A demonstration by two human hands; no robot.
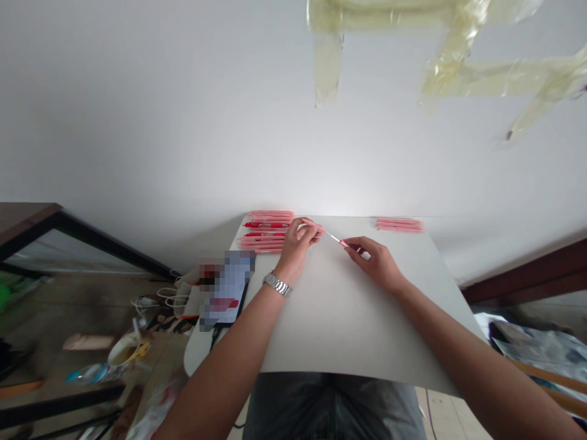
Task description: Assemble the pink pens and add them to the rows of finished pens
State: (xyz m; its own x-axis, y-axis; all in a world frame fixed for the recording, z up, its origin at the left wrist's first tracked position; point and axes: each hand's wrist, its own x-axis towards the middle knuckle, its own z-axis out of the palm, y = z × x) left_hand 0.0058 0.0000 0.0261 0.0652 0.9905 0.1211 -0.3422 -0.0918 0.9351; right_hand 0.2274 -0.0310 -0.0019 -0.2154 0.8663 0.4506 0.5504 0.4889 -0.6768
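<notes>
Beneath the grip, a white table (348,318) is standing against a pale wall (183,122), and both hands are working over its far half. On one side of the grip, the left hand (299,238) is closing thumb and fingers on a pink pen barrel (318,228); on the other, the right hand (376,261) is pinching a small pink end piece (343,243) between thumb and fingertips. Between the two pinches a thin whitish rod (332,236) is spanning the gap, slanting down toward the right hand. Behind the left grip, a metal-link wristwatch (277,284) is circling the wrist. Just left of the grip, a larger row of pink pens (261,242) is lying flat, with red pens (263,225) showing among them. Right of the grip and farther back, a smaller row of pink pens (400,225) is lying near the wall. Left of the grip and nearer the body, a phone (229,290), its screen partly pixelated, is resting by the table's edge. Well above and right of the grip, yellowish tape (394,16) is clinging to the wall.
</notes>
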